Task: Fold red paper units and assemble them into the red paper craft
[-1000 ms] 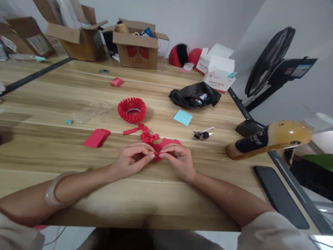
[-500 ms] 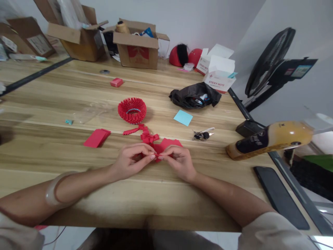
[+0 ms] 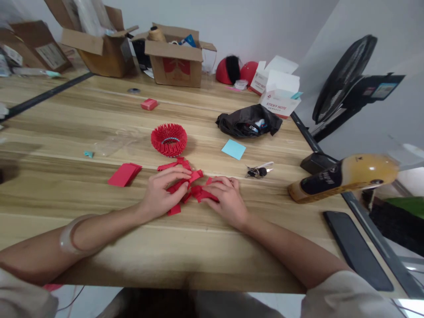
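Head view: left hand [image 3: 161, 191] and right hand [image 3: 229, 204] curl over red strips [image 3: 196, 176], on table [image 3: 198, 254] near bowl [image 3: 169, 150]; firm grip unclear. Careless sweep might scatter strips; hard squeeze, crush them.

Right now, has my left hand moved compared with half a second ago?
Yes. Your left hand has shifted forward and slightly left, bringing its fingertips closer to the stationary red bowl.

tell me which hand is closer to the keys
Right. The right hand is left of the keys; the left hand is farther left, touching red paper.
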`<move>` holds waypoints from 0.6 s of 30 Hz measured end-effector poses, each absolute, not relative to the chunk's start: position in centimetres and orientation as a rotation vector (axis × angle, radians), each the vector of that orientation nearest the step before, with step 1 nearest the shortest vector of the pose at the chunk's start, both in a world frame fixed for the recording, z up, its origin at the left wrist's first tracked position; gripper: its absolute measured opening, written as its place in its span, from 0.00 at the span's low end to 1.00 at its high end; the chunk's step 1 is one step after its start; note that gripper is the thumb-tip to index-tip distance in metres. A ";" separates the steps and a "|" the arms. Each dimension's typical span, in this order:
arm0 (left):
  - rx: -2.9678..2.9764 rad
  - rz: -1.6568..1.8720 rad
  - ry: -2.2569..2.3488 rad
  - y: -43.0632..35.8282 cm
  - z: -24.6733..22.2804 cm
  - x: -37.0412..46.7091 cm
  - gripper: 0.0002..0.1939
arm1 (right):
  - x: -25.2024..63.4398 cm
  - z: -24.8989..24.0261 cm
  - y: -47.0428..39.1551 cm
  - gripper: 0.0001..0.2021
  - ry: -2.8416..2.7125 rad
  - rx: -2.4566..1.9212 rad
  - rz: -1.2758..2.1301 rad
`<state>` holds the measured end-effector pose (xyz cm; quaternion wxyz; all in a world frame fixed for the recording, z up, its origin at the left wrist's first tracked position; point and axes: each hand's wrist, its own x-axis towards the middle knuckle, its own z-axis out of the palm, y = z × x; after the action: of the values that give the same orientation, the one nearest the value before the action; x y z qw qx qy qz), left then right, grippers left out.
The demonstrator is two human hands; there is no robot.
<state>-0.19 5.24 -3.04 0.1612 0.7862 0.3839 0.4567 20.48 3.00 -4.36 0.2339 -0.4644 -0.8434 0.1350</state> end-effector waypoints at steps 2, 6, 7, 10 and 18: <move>2.260 1.266 1.094 5.3 -3.1 -0.3 0.07 | 20.5 -4.4 2.9 0.07 -2.340 -1.247 0.346; 2.257 1.216 1.092 5.4 -3.1 -0.4 0.09 | 20.5 -4.5 2.9 0.14 -2.390 -1.183 0.271; 2.259 1.212 1.089 5.4 -3.1 -0.4 0.09 | 20.5 -4.6 2.8 0.16 -2.408 -1.170 0.252; 2.273 1.217 1.068 5.4 -2.9 -0.3 0.09 | 20.4 -4.7 2.8 0.12 -2.464 -1.128 0.186; 2.281 1.288 0.962 5.2 -2.7 -0.2 0.08 | 20.2 -4.8 2.5 0.20 -2.549 -0.971 0.228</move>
<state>-0.24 5.18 -2.74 0.1746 0.8048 0.3396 0.4545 20.24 2.49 -4.82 0.2009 -0.3474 -0.9123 0.0817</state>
